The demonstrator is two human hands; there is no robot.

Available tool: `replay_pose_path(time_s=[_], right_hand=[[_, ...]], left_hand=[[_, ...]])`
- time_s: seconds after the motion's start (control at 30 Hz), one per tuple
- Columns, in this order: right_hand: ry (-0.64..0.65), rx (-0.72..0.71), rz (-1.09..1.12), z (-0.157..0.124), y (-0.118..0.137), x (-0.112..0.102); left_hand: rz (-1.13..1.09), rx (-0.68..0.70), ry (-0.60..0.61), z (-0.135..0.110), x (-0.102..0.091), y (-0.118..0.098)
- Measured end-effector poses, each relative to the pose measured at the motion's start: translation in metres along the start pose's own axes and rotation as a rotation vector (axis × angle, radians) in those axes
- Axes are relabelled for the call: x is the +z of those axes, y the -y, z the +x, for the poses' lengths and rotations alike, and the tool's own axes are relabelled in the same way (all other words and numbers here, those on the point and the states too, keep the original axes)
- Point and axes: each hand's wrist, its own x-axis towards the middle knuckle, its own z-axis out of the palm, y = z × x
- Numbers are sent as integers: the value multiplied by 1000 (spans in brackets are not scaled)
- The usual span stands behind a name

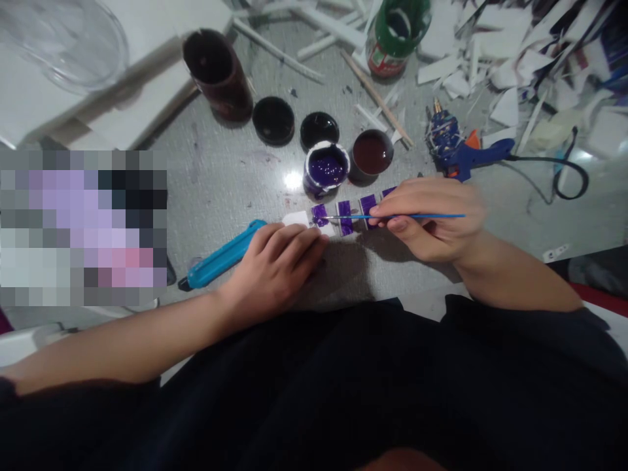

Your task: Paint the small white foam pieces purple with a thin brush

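Observation:
A white strip (338,219) with purple painted bands lies on the grey table (226,176). My left hand (275,261) presses its fingers flat on the strip's white left end. My right hand (432,219) pinches a thin blue paintbrush (363,216), whose tip touches a purple band near the strip's left end. Just behind the strip stands an open pot of purple paint (326,168).
A brown paint pot (371,154), two black lids (273,120), a dark cup (218,73) and a green can (397,33) stand behind. A blue glue gun (458,154) with cable lies right. A blue cutter (223,256) lies left. White scraps litter the back.

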Motion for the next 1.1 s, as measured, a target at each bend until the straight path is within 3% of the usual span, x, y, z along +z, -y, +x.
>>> replay_pose_path(time_s=[1.1], right_hand=[[48,-101,-55,2,-5,0]], left_hand=[[-9,-6,16,-3,1,0]])
